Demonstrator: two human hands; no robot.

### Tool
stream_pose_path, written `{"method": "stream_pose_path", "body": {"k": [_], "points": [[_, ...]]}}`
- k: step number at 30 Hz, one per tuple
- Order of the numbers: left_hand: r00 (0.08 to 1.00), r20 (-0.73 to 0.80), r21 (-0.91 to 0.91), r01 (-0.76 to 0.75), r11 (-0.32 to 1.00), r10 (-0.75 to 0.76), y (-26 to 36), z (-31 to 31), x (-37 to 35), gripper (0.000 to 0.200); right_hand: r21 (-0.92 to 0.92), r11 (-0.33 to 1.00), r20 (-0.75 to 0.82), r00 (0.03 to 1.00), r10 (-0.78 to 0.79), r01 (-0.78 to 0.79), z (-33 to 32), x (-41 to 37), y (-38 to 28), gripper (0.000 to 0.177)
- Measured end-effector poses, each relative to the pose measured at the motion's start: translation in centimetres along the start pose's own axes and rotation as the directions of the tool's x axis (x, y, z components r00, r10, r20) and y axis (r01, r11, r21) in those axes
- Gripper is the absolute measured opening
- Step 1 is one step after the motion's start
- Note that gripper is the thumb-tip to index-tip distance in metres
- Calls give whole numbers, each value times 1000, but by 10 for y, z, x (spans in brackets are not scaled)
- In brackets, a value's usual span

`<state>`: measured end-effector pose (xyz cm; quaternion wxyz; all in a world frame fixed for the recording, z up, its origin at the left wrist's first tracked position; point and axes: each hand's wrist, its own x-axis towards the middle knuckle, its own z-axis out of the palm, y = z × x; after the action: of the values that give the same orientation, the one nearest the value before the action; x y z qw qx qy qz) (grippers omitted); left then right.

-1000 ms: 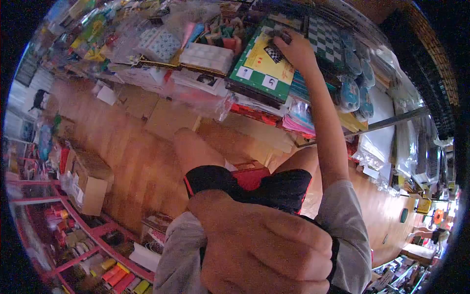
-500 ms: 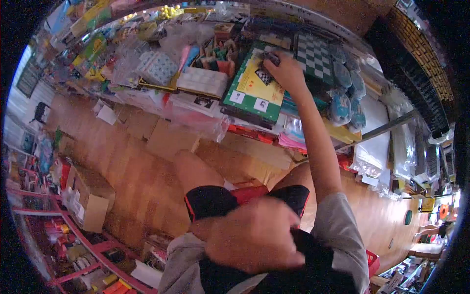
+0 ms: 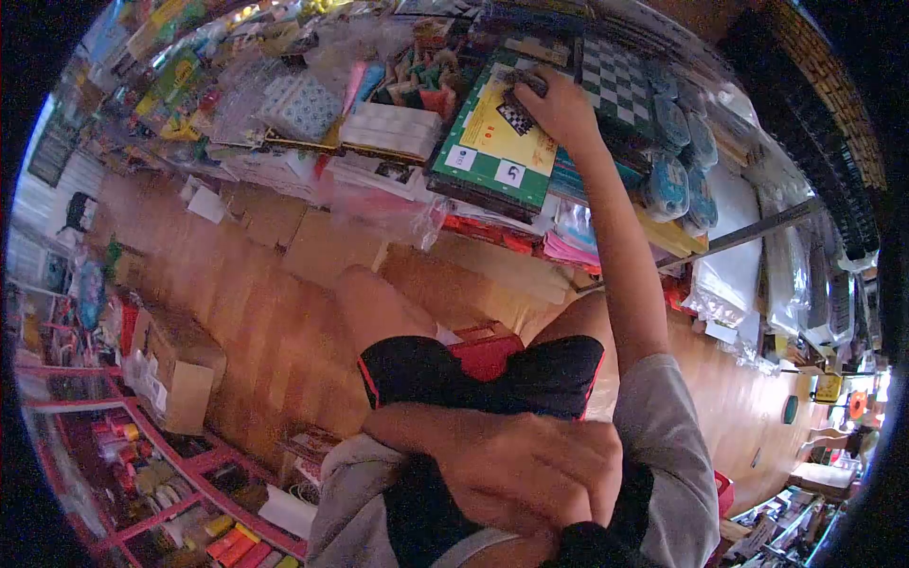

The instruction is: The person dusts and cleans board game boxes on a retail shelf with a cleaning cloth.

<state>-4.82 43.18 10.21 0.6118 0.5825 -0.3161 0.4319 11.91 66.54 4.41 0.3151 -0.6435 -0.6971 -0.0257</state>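
My right hand (image 3: 551, 102) reaches forward over a green and yellow chess box (image 3: 492, 142), its fingers closed round a small dark object (image 3: 532, 85) that I cannot make out. The box lies flat on the crowded shelf and shows a chessboard picture and white number stickers. Just right of it is a green and white checkered board (image 3: 617, 87). My left hand (image 3: 530, 466) is held close to my chest with its fingers curled together; whatever it may hold is hidden.
Clear blue-lidded containers (image 3: 668, 187) stand right of the boards. A white packet (image 3: 390, 129) and wrapped goods lie to the left. A cardboard box (image 3: 189, 383) stands on the wooden floor at the left, beside a red-framed rack (image 3: 180, 481). A red stool (image 3: 488, 352) shows between my knees.
My left hand has moved right and slightly down against my chest, and its fingers are more curled. My right hand stays at the top of the chess box with the dark object.
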Motion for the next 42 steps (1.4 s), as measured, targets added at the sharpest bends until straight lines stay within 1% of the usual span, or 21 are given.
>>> {"method": "stream_pose_path", "body": {"k": [2, 4, 5, 6, 8, 13, 15, 16, 17, 18, 19, 21, 25, 27, 29, 33, 35, 36, 37, 39, 42], "points": [[1000, -26, 38, 14, 999, -13, 0, -2, 0, 21, -27, 1000, -34, 999, -15, 14, 0, -2, 0, 49], [965, -253, 147, -31, 989, 68, -1, -2, -1, 21, -19, 999, -46, 998, -32, 31, 0, 1, 3, 48], [959, -277, 142, -25, 990, 64, 0, -2, -1, 21, -8, 999, -55, 997, -50, 49, 1, -1, 3, 48], [972, -219, 184, -50, 982, 90, 3, -5, 3, 20, 6, 1000, 39, 999, -3, 3, -3, 1, 1, 48], [992, -108, 216, -48, 975, 72, 10, -7, 10, 13, 21, 999, 5, 1000, -27, 27, 1, 0, 0, 50], [973, -140, 202, -152, 967, 182, -2, -9, 5, 18, -28, 1000, -12, 1000, 8, -8, 0, -1, 0, 55], [992, -125, 31, -5, 1000, 9, -1, -16, 1, 14, -9, 1000, -34, 999, 23, -23, -1, 1, -2, 48], [901, -431, 81, -18, 997, 51, -9, -14, -4, 18, -21, 999, -23, 999, 33, -33, -2, 0, -2, 47], [714, -693, 129, -15, 992, 101, -19, -12, -11, 25, -32, 998, -7, 999, 45, -46, -3, -1, -4, 47], [486, -870, 208, 219, 953, 79, -26, -22, -18, 30, -30, 999, -12, 999, 43, -43, -1, -2, -2, 47], [218, -968, 210, 453, 867, 121, -35, -39, -27, 35, -43, 999, -45, 999, 6, -8, 3, -3, 2, 46], [-39, -998, -62, 481, 874, -49, -53, -76, -57, 51, -49, 998, -88, 996, -34, 30, 3, 0, 1, 46], [-91, -977, -213, 494, 843, -193, -74, -121, -76, 64, -17, 1000, -54, 998, -21, 20, -2, -3, -7, 50], [23, -936, -321, 357, 877, -352, -76, -129, -73, 62, -14, 1000, -67, 997, -26, 25, -6, -5, -11, 49], [6, -938, -322, 354, 878, -346, -77, -130, -67, 61, -17, 999, 6, 1000, 31, -31, -11, -7, -14, 47], [-57, -947, -316, 356, 879, -318, -84, -133, -71, 56, -59, 998, 52, 999, 2, 1, -14, -20, -27, 46], [-76, -944, -328, 343, 880, -321, -82, -130, -69, 55, 21, 996, 116, 989, -94, 92, -16, -36, -40, 45], [-101, -940, -341, 335, 878, -327, -82, -129, -67, 53, 124, 972, 90, 973, -210, 199, -13, -41, -43, 44], [-99, -937, -349, 332, 876, -336, -85, -131, -73, 53, 116, 974, 92, 974, -205, 194, -8, -42, -42, 44], [12, -937, -336, 251, 908, -350, -92, -137, -82, 50, -10, 934, 27, 934, -356, 357, -2, -39, -44, 44], [23, -925, -362, 256, 897, -380, -94, -137, -85, 49, 42, 959, 81, 956, -281, 279, -1, -18, -44, 43]]}}
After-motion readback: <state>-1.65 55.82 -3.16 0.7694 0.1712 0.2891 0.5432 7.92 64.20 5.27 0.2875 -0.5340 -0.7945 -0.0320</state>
